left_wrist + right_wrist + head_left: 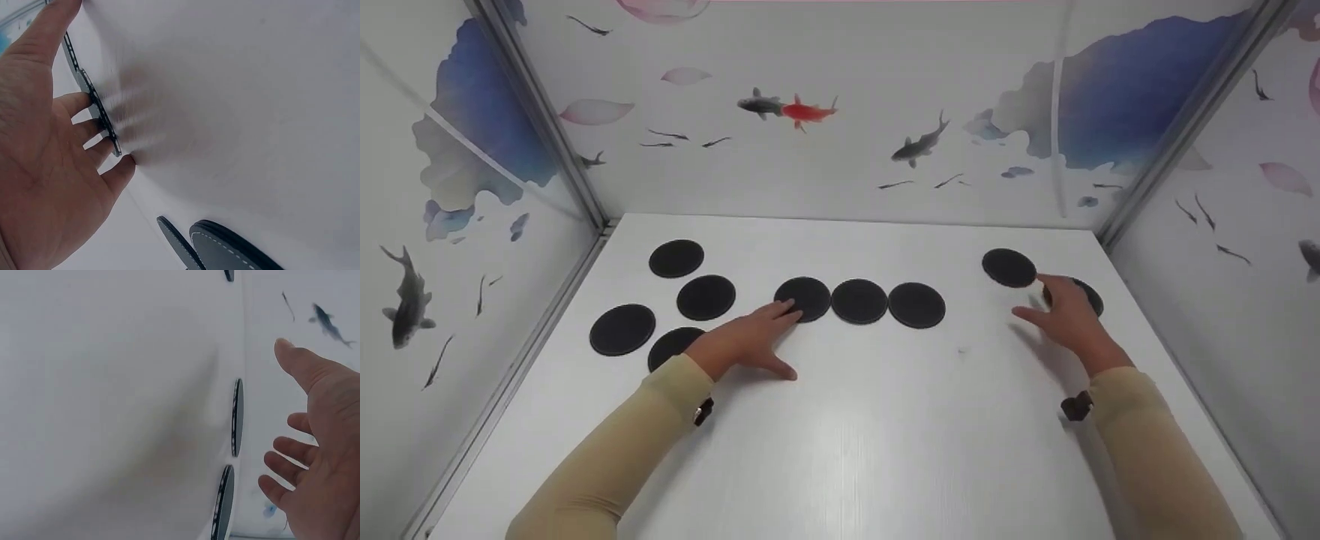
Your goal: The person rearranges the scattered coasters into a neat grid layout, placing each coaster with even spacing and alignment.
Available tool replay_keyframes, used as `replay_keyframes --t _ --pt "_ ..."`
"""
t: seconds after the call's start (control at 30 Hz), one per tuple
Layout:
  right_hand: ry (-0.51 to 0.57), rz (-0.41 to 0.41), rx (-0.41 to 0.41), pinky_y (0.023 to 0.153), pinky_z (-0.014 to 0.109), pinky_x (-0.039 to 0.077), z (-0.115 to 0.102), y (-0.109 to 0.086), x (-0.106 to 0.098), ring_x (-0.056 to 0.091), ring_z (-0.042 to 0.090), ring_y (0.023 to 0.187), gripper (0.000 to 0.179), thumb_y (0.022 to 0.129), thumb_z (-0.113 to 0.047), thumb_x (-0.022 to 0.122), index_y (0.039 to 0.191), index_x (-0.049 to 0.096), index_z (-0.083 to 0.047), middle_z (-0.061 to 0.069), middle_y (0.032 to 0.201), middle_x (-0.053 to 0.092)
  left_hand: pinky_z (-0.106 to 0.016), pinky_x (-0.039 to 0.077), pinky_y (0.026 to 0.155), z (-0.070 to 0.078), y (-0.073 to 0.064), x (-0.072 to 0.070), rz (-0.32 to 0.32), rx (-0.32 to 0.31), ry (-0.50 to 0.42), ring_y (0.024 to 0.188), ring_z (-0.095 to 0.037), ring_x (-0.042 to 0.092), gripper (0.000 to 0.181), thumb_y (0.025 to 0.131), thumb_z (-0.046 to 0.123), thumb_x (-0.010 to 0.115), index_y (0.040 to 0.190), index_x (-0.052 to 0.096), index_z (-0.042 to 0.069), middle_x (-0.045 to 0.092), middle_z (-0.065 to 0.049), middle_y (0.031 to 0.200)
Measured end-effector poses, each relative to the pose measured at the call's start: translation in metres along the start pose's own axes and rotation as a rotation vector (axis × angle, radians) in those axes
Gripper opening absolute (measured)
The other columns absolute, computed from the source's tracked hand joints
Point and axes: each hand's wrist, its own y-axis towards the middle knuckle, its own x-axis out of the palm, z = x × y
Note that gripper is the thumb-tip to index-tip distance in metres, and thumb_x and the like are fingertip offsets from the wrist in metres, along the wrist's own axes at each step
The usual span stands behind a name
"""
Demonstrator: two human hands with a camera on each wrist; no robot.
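Three round black coasters lie in a row at the middle of the table. My left hand [746, 341] rests its spread fingertips on the left coaster [810, 296] of that row, its thumb out to the side. Beside it are the middle coaster [859, 301] and the right coaster [916, 305], edge to edge or nearly so. My right hand [1069, 319] hovers with parted fingers over the far-right coaster [1091, 298], partly covering it. Another coaster [1009, 268] lies just left of its fingertips. In the right wrist view two coasters [238, 417] appear below the empty hand.
Several more coasters [622, 330] lie scattered on the left, one [671, 349] partly hidden by my left wrist. The white table [840, 450] is enclosed by side walls and a back wall [825, 172] printed with fish.
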Motion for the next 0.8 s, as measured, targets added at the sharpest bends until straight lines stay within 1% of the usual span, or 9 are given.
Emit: replay_keyframes --t 0.13,0.27,0.4,0.5,0.6,0.7,0.8 --pt "-0.089 0.033 0.07 0.108 0.073 0.023 0.02 0.005 -0.011 0.024 0.061 0.137 0.102 0.088 -0.059 0.072 0.154 0.028 0.006 0.038 0.152 0.027 -0.048 0.024 0.12 0.001 0.0 -0.002 0.013 0.008 0.001 0.155 -0.026 0.012 0.114 0.073 0.065 0.081 0.162 0.026 0.02 0.013 -0.005 0.169" --pt "-0.114 0.006 0.152 0.105 0.077 0.022 0.038 0.009 -0.016 0.02 0.065 0.136 0.11 0.085 -0.066 0.069 0.157 0.023 0.004 0.04 0.153 0.019 -0.047 0.024 0.121 0.0 -0.001 -0.002 0.0 0.003 0.005 0.155 -0.025 0.01 0.115 0.073 0.067 0.08 0.162 0.025 0.021 0.012 -0.003 0.17" --pt "-0.075 -0.02 0.21 0.106 0.078 0.018 0.052 0.015 -0.016 0.016 0.065 0.138 0.115 0.084 -0.07 0.068 0.159 0.017 0.0 0.041 0.155 0.013 -0.049 0.023 0.121 -0.001 -0.001 -0.002 -0.001 0.003 -0.004 0.155 -0.025 0.01 0.115 0.073 0.067 0.081 0.162 0.025 0.021 0.011 -0.004 0.17" --pt "-0.018 -0.026 0.215 0.109 0.075 0.017 0.057 0.015 -0.015 0.014 0.062 0.141 0.115 0.085 -0.07 0.066 0.161 0.014 -0.001 0.04 0.157 0.01 -0.048 0.023 0.121 -0.003 0.0 -0.001 0.002 0.0 0.003 0.155 -0.024 0.01 0.116 0.072 0.069 0.08 0.162 0.024 0.022 0.011 -0.003 0.17" --pt "0.036 -0.019 0.21 0.112 0.072 0.018 0.052 0.008 -0.016 0.014 0.058 0.144 0.112 0.087 -0.068 0.066 0.161 0.013 -0.002 0.036 0.16 0.009 -0.046 0.024 0.121 -0.005 0.002 0.001 0.004 -0.001 0.02 0.155 -0.022 0.009 0.116 0.072 0.071 0.078 0.163 0.023 0.023 0.01 -0.001 0.17" --pt "0.07 0.008 0.212 0.112 0.071 0.019 0.037 -0.002 -0.021 0.014 0.056 0.146 0.112 0.087 -0.068 0.066 0.161 0.016 -0.001 0.035 0.161 0.009 -0.046 0.024 0.12 -0.005 0.003 0.002 0.006 0.003 0.016 0.155 -0.023 0.01 0.117 0.072 0.072 0.078 0.163 0.024 0.023 0.011 -0.002 0.17" --pt "0.07 0.021 0.219 0.11 0.073 0.019 0.02 -0.01 -0.026 0.012 0.059 0.144 0.116 0.085 -0.074 0.062 0.16 0.017 0.001 0.036 0.16 0.007 -0.047 0.025 0.12 -0.006 0.004 0.003 0.003 0.0 0.011 0.155 -0.023 0.01 0.117 0.072 0.072 0.078 0.163 0.024 0.023 0.011 -0.002 0.17"
